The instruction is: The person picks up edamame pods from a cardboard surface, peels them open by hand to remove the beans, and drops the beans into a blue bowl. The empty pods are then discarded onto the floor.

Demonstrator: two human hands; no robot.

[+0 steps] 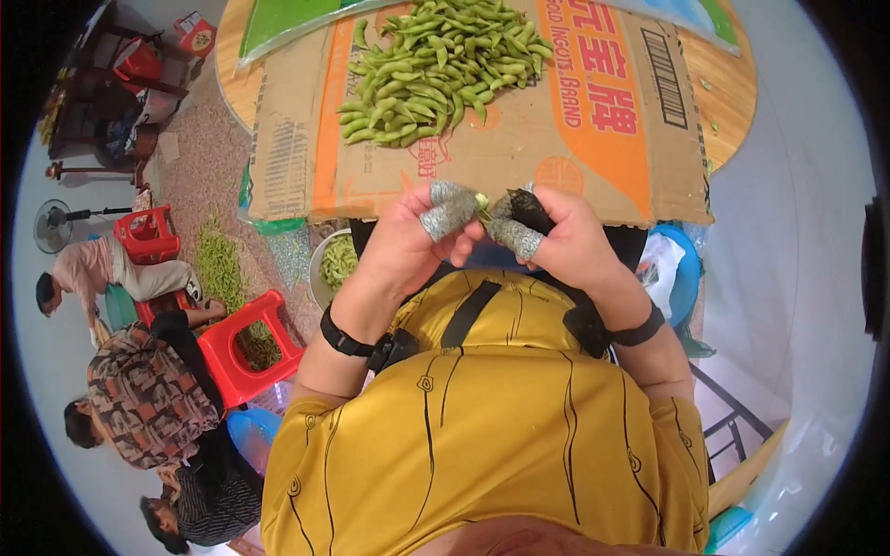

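My left hand [400,239] and my right hand [577,241] meet at the near edge of a flattened cardboard sheet [301,153]. Grey wrapping covers the thumb and a finger of each, with a dark patch on a right finger. Between the wrapped fingertips is a small green soybean pod [481,201], partly hidden; both hands pinch it. Beyond them on the cardboard lies a heap of green soybean pods [445,69]. Below the left edge of the cardboard, beside my left forearm, a pale bowl [316,269] holds green pieces, either beans or pods.
The cardboard rests on a round wooden table [236,56]. A blue basin [686,278] with a white bag stands at right. Toward the left are a red stool [218,357], green scraps on the floor [220,255], a fan [53,225] and several seated people [153,394].
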